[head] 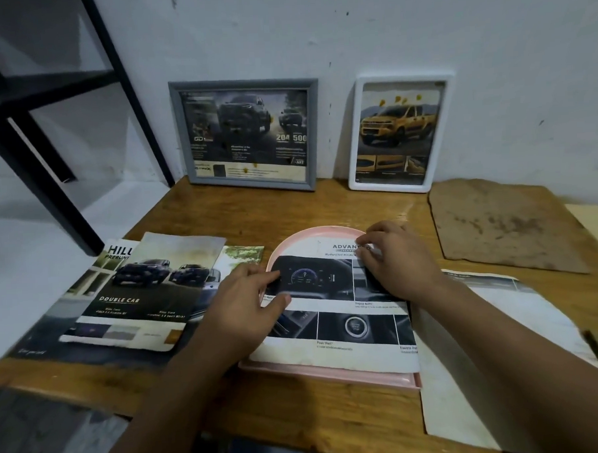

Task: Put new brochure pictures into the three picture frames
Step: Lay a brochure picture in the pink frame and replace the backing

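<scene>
A pink picture frame [331, 375] with a rounded top lies flat on the wooden table [333, 416]. A brochure page [347, 340] showing a car dashboard covers most of it. My left hand [246, 307] rests on the page's left side, with its fingers stretched onto the dashboard picture. My right hand [398, 259] is at the page's upper right, bent fingertips pinching the paper by the headline. A grey frame [245, 134] with a dark truck picture and a white frame [399, 133] with a yellow truck picture lean against the wall.
Several loose truck brochures [136, 295] lie on the table's left part. A brown backing board [503, 224] lies at the back right, and a pale sheet [495, 354] lies under my right forearm. A black metal rack [46, 110] stands at the left.
</scene>
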